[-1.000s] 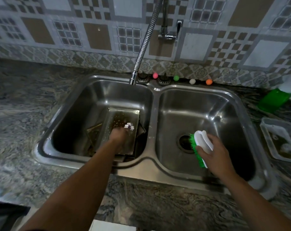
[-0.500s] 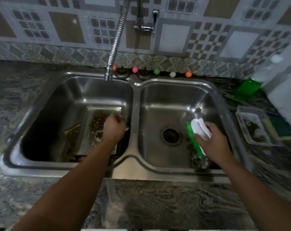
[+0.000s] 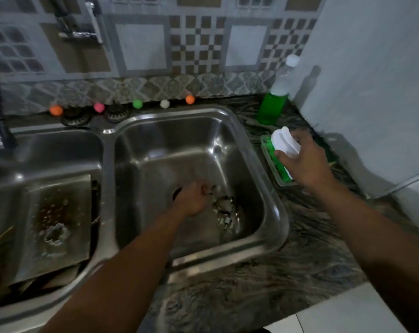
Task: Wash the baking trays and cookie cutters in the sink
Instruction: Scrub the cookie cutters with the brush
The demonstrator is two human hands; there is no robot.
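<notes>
Steel double sink [image 3: 273, 203] fills the counter. Its left basin holds stacked baking trays [image 3: 57, 222], the top one's long axis running toward the wall, with one cookie cutter [image 3: 56, 234] lying on it. More cutters [image 3: 225, 212] sit on the right basin's floor, just right of the left hand [image 3: 191, 200], whose curled fingers blur; what they hold I cannot tell. Right hand [image 3: 304, 162] grips a white-handled green brush [image 3: 284, 150] over a small container [image 3: 273, 162] on the counter.

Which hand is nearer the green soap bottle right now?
Right. The right hand, holding the scrub brush, is over the counter just in front of the green soap bottle; the left hand is down in the right basin, farther away.
</notes>
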